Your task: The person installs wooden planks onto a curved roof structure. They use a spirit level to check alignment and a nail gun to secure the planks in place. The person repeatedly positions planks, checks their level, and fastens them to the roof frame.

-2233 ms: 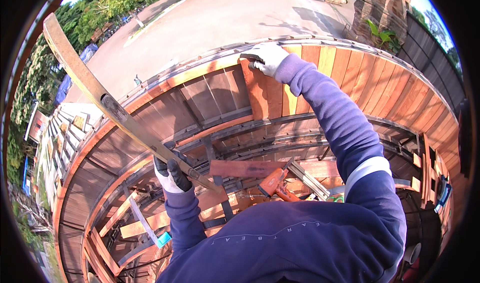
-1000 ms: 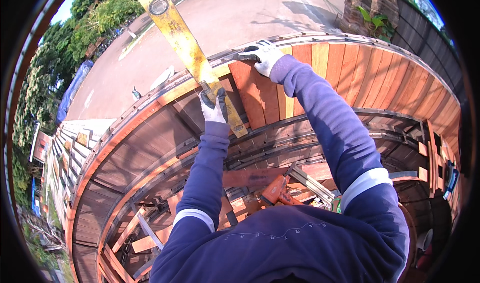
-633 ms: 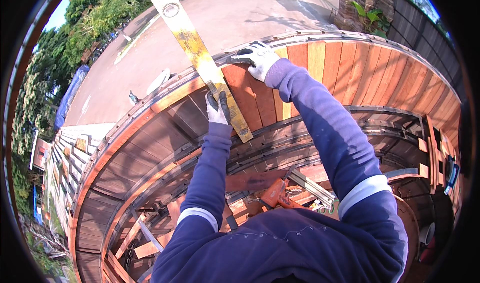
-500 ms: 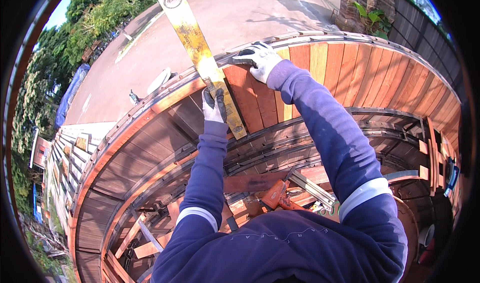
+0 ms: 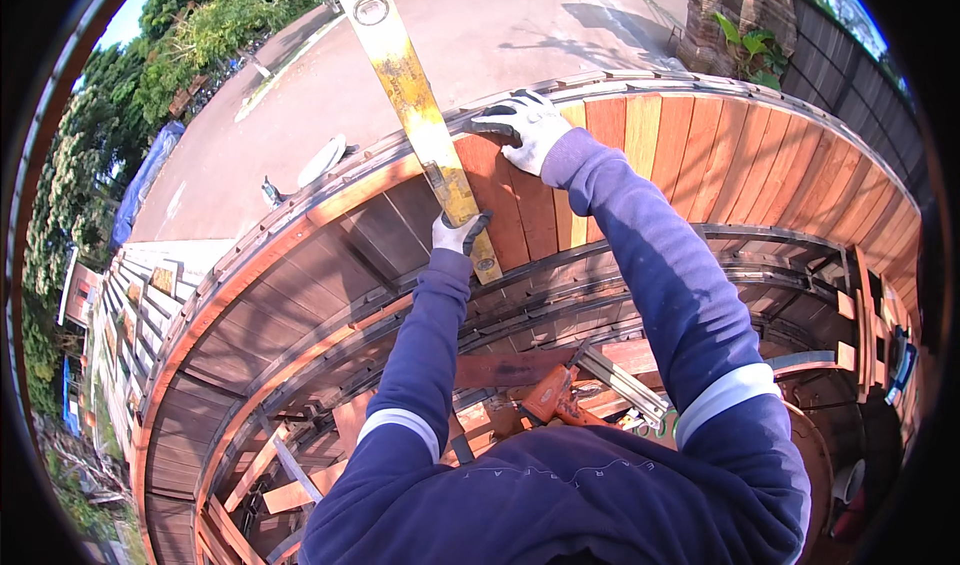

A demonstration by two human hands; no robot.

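Left hand (image 5: 458,233) first: gloved fingers (image 5: 474,227) curled together around the lower part of the long yellow spirit level (image 5: 420,115), clamped on it where it lies against the upright boards (image 5: 520,215). The level runs up and away to the far left, leaning, its top end passing well over the rail. Only its lower stretch lies on wood.

Right hand (image 5: 522,125) now, further off and to the right: gloved fingers spread flat and apart, pressing on the top rail (image 5: 600,83) of the curved wooden fence, just beside the level. Whether the thumb hooks under the rail I cannot tell from this angle.

Outward from there: fresh orange and yellow boards to the right, darker boards (image 5: 300,295) to the left, metal cross rails (image 5: 620,275) below them. Near the body lie loose offcuts (image 5: 300,490) and an orange tool (image 5: 548,397). Beyond the fence, a paved road (image 5: 480,25).

The risks, as I judge them: one hand carries a long, top-heavy level, so a loosened grip could let it pivot on the rail and tip outward toward the road. The lean also means a slight twist of the wrist would skew it off the board face and spoil any reading. Both arms are stretched far forward, weight on that right palm; a slip on the rail throws the body against the boards. And the clutter near the feet is a tripping hazard.
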